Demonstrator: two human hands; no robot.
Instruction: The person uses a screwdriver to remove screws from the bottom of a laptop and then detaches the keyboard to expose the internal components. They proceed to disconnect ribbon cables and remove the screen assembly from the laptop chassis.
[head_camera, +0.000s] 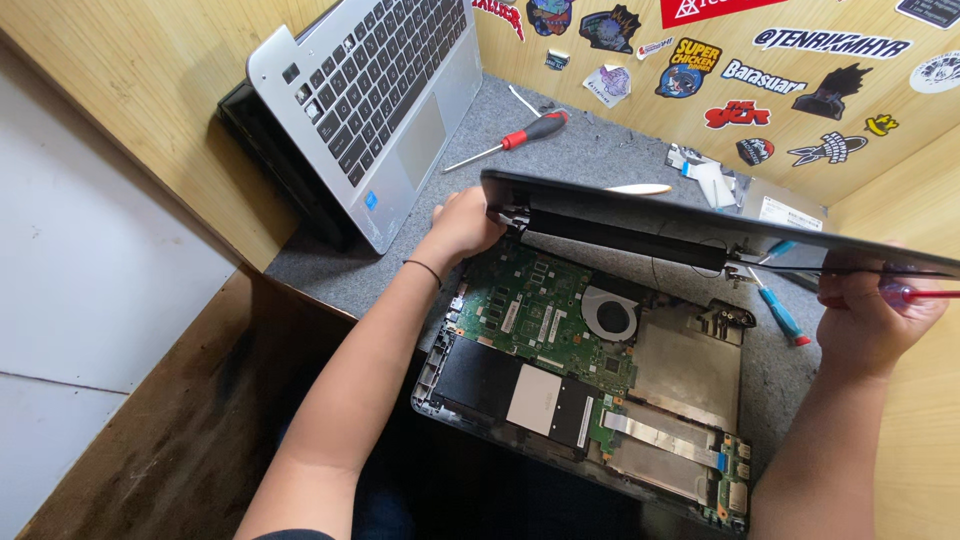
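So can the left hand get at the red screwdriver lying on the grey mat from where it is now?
Probably yes. The left hand grips the screen's hinge corner, and the red screwdriver lies just beyond it on the grey mat with nothing between them. It would have to let go of the screen first.

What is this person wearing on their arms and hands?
Very little. Both forearms are bare, with no gloves or rings that I can make out. The left hand has a thin dark band around its wrist. The right hand wears nothing visible. A dark sleeve edge shows at the left upper arm.
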